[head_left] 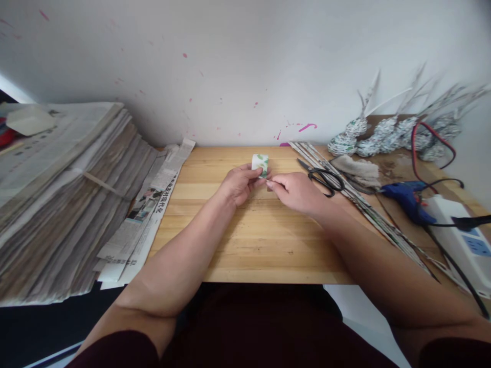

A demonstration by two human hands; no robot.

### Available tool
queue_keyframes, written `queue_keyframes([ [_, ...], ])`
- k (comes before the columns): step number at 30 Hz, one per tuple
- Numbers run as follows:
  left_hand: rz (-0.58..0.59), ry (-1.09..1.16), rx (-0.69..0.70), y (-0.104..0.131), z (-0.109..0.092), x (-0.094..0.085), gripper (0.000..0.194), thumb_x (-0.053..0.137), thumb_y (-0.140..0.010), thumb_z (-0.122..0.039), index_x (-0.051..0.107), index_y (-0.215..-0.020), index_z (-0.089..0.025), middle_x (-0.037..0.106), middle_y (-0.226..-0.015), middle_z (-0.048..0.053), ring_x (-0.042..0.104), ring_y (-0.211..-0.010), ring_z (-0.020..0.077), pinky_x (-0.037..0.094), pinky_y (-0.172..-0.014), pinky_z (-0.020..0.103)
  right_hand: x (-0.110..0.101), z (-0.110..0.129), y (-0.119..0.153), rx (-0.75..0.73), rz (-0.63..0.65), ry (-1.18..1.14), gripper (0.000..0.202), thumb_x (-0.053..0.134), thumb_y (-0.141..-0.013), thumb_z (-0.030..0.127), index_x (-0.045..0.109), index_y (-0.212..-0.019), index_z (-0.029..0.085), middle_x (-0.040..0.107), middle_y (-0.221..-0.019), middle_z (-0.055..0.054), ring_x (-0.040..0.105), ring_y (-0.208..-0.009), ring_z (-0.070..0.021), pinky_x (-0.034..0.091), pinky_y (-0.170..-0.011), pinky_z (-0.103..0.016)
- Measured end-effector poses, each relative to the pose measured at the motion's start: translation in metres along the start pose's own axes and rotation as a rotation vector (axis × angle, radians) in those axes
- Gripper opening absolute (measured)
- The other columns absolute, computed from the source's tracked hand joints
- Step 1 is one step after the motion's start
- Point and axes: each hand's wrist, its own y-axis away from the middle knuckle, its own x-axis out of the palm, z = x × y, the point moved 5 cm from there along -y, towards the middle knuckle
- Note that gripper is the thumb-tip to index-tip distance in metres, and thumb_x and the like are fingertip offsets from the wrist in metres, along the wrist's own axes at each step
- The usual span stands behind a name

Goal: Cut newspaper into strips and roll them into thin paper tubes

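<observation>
A small white piece of paper with green print [260, 162] is held up over the middle of the wooden table [245, 250]. My left hand [242, 183] is closed on it, with the thumb across its lower part. Beside it, my right hand [294, 191] pinches at the lower right corner of the piece, fingertips pressed together. What lies between those right fingertips is too small to make out. Black-handled scissors [326, 179] lie just beyond my right hand, their blades pointing to the upper left.
Stacked newspapers [65, 214] and paper strips [153, 204] lie at the left. At the right are long rolled paper sticks [368, 217], a grey cloth [356, 171], a blue glue gun [408, 199], a power strip [460, 235] with cables, and several woven paper pieces [379, 135] against the wall.
</observation>
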Motion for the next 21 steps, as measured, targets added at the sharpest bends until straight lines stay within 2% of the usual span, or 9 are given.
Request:
queue_keyframes([
  [4,-0.001,-0.031,-0.009,-0.002,0.003,-0.002,0.013,0.063,-0.082,0.001,0.07,-0.078,-0.008,0.074,-0.081,0.01,0.064,-0.063,0.0079,0.049,-0.055,0.014,0.006,-0.008,-0.002,0.133,0.113,-0.171,0.035,0.049,-0.099,0.032,0.072,-0.077,0.017,0.067,-0.064,-0.003,0.058,-0.056,-0.0131,0.037,-0.057,-0.025],
  [8,0.008,-0.029,0.005,-0.004,0.004,-0.001,0.009,0.066,-0.082,-0.001,0.069,-0.078,-0.008,0.074,-0.08,0.008,0.061,-0.06,0.0062,0.048,-0.056,0.014,0.012,-0.013,-0.001,0.277,0.211,-0.367,0.036,0.048,-0.1,0.032,0.071,-0.077,0.016,0.066,-0.064,-0.002,0.056,-0.046,-0.0093,0.042,-0.049,-0.023],
  [12,-0.004,-0.026,0.031,-0.004,0.005,-0.002,0.008,0.069,-0.08,-0.001,0.068,-0.079,-0.009,0.07,-0.073,0.004,0.061,-0.058,0.0063,0.049,-0.057,0.016,0.014,-0.015,-0.001,0.355,0.175,-0.514,0.02,0.055,-0.097,0.026,0.068,-0.086,0.016,0.069,-0.074,-0.004,0.063,-0.052,-0.0109,0.047,-0.045,-0.021],
  [16,-0.035,-0.062,0.086,-0.003,0.004,-0.005,0.011,0.074,-0.076,-0.005,0.067,-0.081,-0.011,0.067,-0.069,-0.001,0.06,-0.057,0.0063,0.049,-0.058,0.018,0.017,-0.017,-0.003,0.365,0.125,-0.692,0.005,0.062,-0.092,0.017,0.064,-0.088,0.017,0.066,-0.065,-0.002,0.064,-0.058,-0.0126,0.052,-0.05,-0.021],
  [21,-0.056,-0.126,0.14,-0.004,0.003,-0.007,0.02,0.084,-0.067,-0.012,0.069,-0.08,-0.013,0.068,-0.071,-0.001,0.059,-0.057,0.0069,0.043,-0.055,0.019,0.016,-0.018,-0.003,0.346,0.072,-0.721,0.002,0.063,-0.088,0.015,0.065,-0.088,0.016,0.066,-0.063,-0.001,0.062,-0.053,-0.0109,0.04,-0.042,-0.018],
])
